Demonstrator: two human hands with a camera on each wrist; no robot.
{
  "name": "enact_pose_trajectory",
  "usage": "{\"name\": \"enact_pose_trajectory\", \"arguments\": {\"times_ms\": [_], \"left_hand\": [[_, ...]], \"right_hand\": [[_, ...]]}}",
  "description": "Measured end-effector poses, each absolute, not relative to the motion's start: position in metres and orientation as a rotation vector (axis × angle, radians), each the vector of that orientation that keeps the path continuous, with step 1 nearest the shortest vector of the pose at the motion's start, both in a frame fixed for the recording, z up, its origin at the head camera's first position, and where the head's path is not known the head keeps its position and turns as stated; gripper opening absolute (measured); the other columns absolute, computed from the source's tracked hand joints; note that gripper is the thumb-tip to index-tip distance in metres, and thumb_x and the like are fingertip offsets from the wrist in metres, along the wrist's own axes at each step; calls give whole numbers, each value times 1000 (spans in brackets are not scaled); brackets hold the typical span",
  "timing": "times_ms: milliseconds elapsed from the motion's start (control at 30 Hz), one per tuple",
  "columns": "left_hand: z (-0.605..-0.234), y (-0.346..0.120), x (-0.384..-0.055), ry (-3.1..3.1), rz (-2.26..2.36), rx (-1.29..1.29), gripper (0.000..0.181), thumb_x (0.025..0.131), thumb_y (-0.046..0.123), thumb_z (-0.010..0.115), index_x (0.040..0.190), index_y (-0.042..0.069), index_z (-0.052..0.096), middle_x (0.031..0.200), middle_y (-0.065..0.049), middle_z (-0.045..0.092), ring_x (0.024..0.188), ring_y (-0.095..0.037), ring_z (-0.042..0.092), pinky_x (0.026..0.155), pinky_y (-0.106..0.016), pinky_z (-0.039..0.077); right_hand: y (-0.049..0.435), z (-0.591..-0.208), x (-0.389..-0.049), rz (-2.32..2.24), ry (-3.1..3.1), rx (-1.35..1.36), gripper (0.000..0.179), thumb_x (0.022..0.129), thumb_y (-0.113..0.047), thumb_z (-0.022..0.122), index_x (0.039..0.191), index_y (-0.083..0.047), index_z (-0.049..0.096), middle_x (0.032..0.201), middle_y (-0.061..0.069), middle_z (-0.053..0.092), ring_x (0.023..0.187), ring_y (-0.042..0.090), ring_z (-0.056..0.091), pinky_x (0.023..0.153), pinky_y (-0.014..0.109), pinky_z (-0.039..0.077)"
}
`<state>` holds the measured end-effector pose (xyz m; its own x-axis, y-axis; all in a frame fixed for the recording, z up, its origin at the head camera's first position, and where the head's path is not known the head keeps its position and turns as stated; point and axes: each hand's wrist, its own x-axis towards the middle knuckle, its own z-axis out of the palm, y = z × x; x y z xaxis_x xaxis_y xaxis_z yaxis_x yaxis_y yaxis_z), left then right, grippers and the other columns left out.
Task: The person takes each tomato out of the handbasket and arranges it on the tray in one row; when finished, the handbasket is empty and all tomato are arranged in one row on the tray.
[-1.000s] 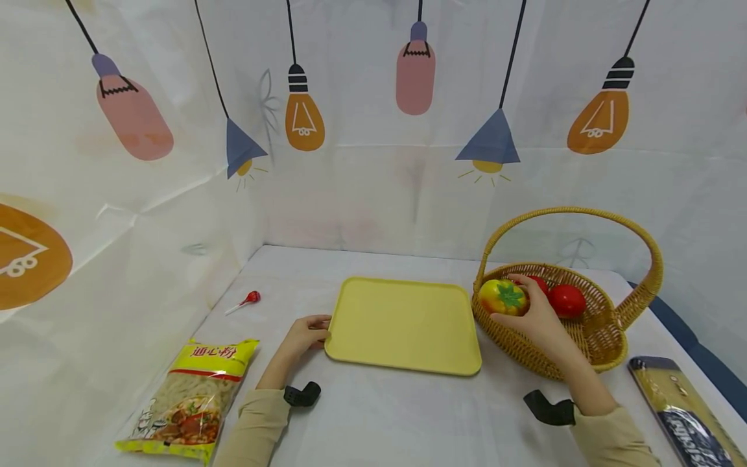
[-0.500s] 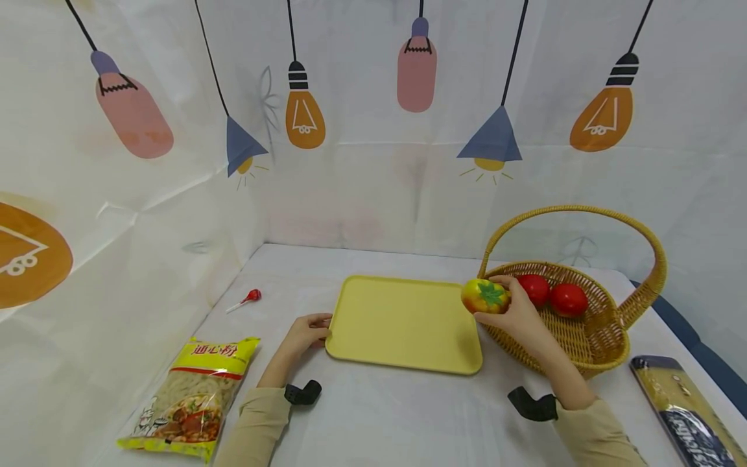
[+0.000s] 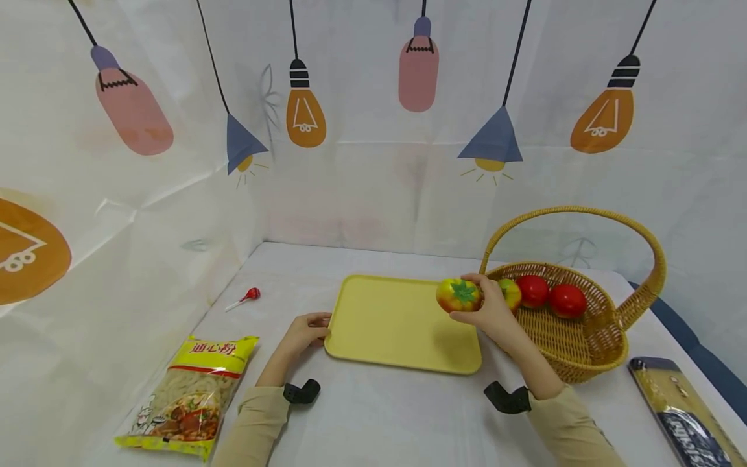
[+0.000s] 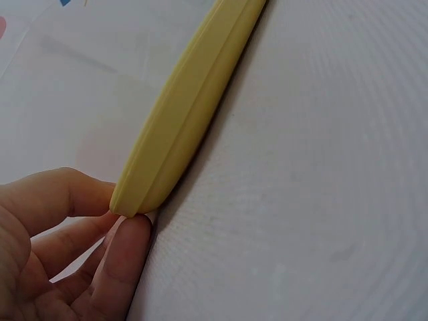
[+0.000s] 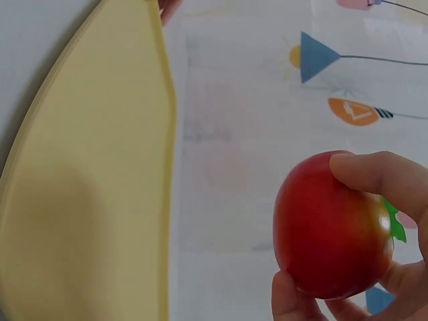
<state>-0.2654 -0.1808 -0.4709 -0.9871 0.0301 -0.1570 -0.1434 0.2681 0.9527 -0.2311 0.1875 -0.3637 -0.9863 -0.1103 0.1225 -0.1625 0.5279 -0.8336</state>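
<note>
In the head view my right hand (image 3: pixel 488 311) grips a glossy tomato (image 3: pixel 459 296), yellow and red with a green star-shaped top. It is held over the right part of a yellow tray (image 3: pixel 397 324). The right wrist view shows the red underside of the tomato (image 5: pixel 331 231) between thumb and fingers. My left hand (image 3: pixel 303 335) pinches the tray's left edge, its thumb and fingertips right at the rim (image 4: pixel 137 200) in the left wrist view. A wicker basket (image 3: pixel 563 344) stands to the right, holding two red tomatoes (image 3: pixel 567 301) and a yellow-green one (image 3: pixel 510 294), partly hidden by my right hand.
A yellow pasta bag (image 3: pixel 189 395) lies at the front left, with a red lollipop (image 3: pixel 249 295) behind it. On the right edge of the white table lies a gold-and-black packet (image 3: pixel 679 408). The tall basket handle (image 3: pixel 574 209) arches above the basket.
My right hand has lifted the yellow-red tomato out of the basket and carried it left over the tray. The left hand stays at the tray's edge.
</note>
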Motion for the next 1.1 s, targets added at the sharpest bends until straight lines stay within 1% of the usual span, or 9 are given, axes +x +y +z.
{"name": "enact_pose_trajectory", "arguments": {"times_ms": [100,167,300,433,600,667,867,967,1100], "left_hand": [[-472,-181,-265,2384,1817,-98,42,79,-2,62,121,-4,57,98,-14,60,75,-15,58,62,-28,53],[-471,-181,-265,2389,1812,-83,43,79,-2,62,121,-6,56,98,-15,59,75,-15,58,62,-28,53],[-470,-181,-264,2386,1808,-79,43,79,-1,63,122,-6,55,100,-16,59,74,-15,58,62,-28,53],[-467,-181,-263,2371,1823,-81,43,79,-2,63,122,-7,55,99,-15,59,72,-13,57,61,-27,52],[-448,-176,-251,2353,1833,-59,43,79,-5,60,121,-11,53,97,-17,58,72,-13,57,63,-29,53],[-445,-175,-250,2347,1833,-65,43,79,-5,59,121,-11,53,97,-17,58,73,-14,57,64,-29,53],[-465,-181,-262,2357,1831,-85,44,79,-3,62,122,-7,55,97,-13,58,72,-13,58,62,-27,53],[-471,-182,-265,2368,1831,-83,44,78,-2,62,121,-7,56,95,-12,58,71,-13,58,60,-26,52],[-473,-181,-266,2362,1838,-87,43,77,-3,62,120,-6,57,93,-12,59,70,-14,58,60,-26,52]], "right_hand": [[181,-364,-233,1468,-2709,261,72,74,-14,76,133,-1,36,133,25,26,116,38,31,99,56,31],[178,-364,-233,1470,-2715,270,72,75,-14,76,133,-1,36,133,26,26,115,38,32,97,55,34],[171,-367,-235,1543,-2717,263,73,75,-14,76,134,-3,36,133,24,26,114,38,35,95,53,37],[163,-371,-238,1611,-2704,259,73,75,-14,76,135,-5,37,131,22,28,115,37,37,97,51,38],[155,-378,-243,1695,-2670,278,73,74,-10,76,136,-7,38,131,20,28,115,36,37,94,48,40],[151,-378,-243,1714,-2665,288,73,74,-9,76,136,-6,37,132,21,27,115,36,36,93,47,40],[139,-385,-249,1761,-2647,308,75,74,-6,75,138,-6,36,136,22,25,116,39,35,90,45,43],[135,-393,-255,1796,-2629,302,77,73,-7,76,138,-9,35,137,20,26,116,38,38,89,44,44],[128,-398,-258,1821,-2601,298,79,72,-5,77,137,-6,34,133,19,31,114,36,39,89,43,44]]}}
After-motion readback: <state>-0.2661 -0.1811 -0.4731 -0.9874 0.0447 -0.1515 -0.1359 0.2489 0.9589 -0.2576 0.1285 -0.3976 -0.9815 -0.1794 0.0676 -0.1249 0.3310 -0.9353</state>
